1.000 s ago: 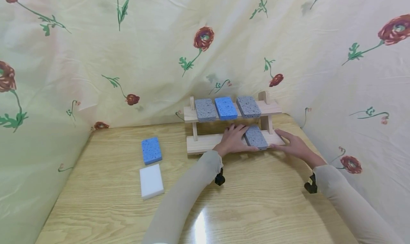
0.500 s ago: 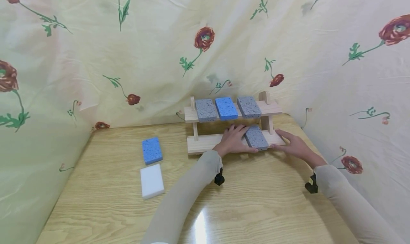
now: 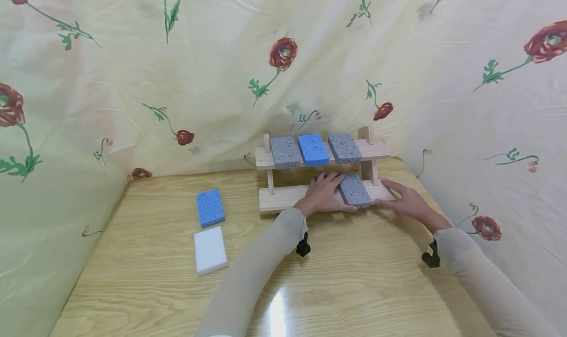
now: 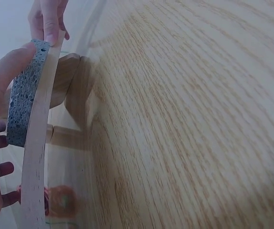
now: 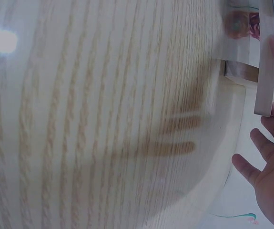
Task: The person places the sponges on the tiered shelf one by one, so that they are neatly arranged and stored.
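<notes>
A two-tier wooden shelf [image 3: 283,198] stands at the back of the table. On its lower board, toward the right, lies a grey speckled sponge [image 3: 354,190]. My left hand [image 3: 322,195] holds this sponge, thumb at its front edge and fingers along its left side; the left wrist view shows the thumb [image 4: 14,64] against the sponge [image 4: 27,95]. My right hand [image 3: 405,199] grips the lower board's right end, with the thumb at the front edge and the index finger at the end. Its other fingers [image 5: 265,145] spread beside the board [image 5: 266,90].
The upper board carries a grey sponge [image 3: 285,152], a blue sponge [image 3: 313,150] and another grey sponge [image 3: 344,148]. Left on the table lie a blue sponge [image 3: 210,207] and a white sponge [image 3: 210,251]. Flowered cloth [image 3: 212,81] surrounds the table [image 3: 146,288].
</notes>
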`<action>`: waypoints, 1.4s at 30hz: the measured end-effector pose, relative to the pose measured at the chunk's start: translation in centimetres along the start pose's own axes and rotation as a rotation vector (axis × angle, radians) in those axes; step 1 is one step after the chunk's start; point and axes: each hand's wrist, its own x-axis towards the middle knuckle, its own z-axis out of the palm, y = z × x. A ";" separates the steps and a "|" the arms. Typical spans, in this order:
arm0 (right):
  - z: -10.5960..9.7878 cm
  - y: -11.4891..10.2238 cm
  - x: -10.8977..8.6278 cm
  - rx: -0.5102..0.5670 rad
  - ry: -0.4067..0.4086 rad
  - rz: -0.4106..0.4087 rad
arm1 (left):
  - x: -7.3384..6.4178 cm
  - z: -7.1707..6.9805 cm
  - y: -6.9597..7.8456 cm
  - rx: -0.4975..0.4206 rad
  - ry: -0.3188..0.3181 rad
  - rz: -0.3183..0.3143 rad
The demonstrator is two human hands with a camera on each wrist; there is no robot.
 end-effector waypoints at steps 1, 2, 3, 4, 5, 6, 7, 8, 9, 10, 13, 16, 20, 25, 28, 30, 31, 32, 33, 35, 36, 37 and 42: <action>0.0 0.0 0.0 -0.001 0.000 0.000 | 0.0 0.0 0.0 0.000 0.000 0.001; 0.0 0.0 0.0 -0.001 0.000 -0.001 | 0.0 0.0 0.0 -0.002 0.000 0.003; 0.1 0.0 0.0 -0.001 0.000 -0.002 | -0.1 0.0 -0.1 -0.004 -0.002 0.004; 0.1 -0.1 0.0 0.001 0.000 -0.002 | -0.1 0.0 -0.1 -0.005 -0.003 0.005; 0.1 -0.1 0.0 0.004 0.000 -0.002 | -0.1 0.0 -0.1 -0.003 -0.003 0.007; 0.1 -0.1 0.0 0.007 0.001 -0.004 | -0.2 -0.1 -0.1 -0.005 -0.004 0.009; 0.1 -0.2 0.0 0.011 0.003 -0.005 | -0.2 -0.1 -0.2 -0.004 -0.003 0.010; 0.1 -0.2 0.0 0.014 0.004 -0.007 | -0.3 -0.1 -0.2 0.001 -0.005 0.011; 0.1 -0.2 0.0 0.018 0.005 -0.009 | -0.3 -0.2 -0.2 0.005 -0.004 0.014; 0.1 -0.2 -0.1 0.022 0.006 -0.010 | -0.4 -0.3 -0.2 0.011 -0.002 0.017; 0.1 -0.2 -0.1 0.028 0.007 -0.012 | -0.7 -0.5 -0.3 0.032 0.000 0.030; 0.1 -0.2 -0.1 0.029 0.003 -0.011 | -1.1 -0.7 -0.4 0.051 -0.003 0.043; 0.1 -0.1 -0.1 0.028 -0.001 -0.006 | -1.7 -0.8 -0.7 0.085 -0.003 0.059; 0.0 -0.2 -0.1 0.025 -0.001 -0.004 | -2.5 -1.3 -1.0 0.134 -0.013 0.078; 0.0 -0.3 -0.1 0.020 0.000 -0.004 | -3.1 -1.6 -1.1 0.148 -0.022 0.092; 0.0 -0.3 -0.1 0.021 0.000 -0.004 | -3.5 -1.7 -1.2 0.150 -0.021 0.105; 0.0 -0.3 -0.1 0.021 -0.001 -0.003 | -3.7 -1.8 -1.3 0.145 -0.019 0.112; 0.0 -0.3 -0.1 0.022 -0.002 -0.003 | -3.8 -1.8 -1.3 0.140 -0.020 0.119; 0.0 -0.3 -0.1 0.023 -0.002 -0.003 | -4.0 -1.9 -1.4 0.137 -0.021 0.124; 0.0 -0.3 -0.1 0.021 -0.006 -0.001 | -4.3 -2.1 -1.5 0.133 -0.023 0.133; 0.0 -0.3 -0.1 0.022 -0.008 0.000 | -4.5 -2.2 -1.5 0.136 -0.028 0.137; 0.0 -0.3 -0.1 0.022 -0.009 0.001 | -4.7 -2.4 -1.6 0.139 -0.033 0.137; 0.0 -0.4 -0.2 0.035 -0.009 0.001 | -5.6 -3.1 -1.8 0.169 -0.029 0.148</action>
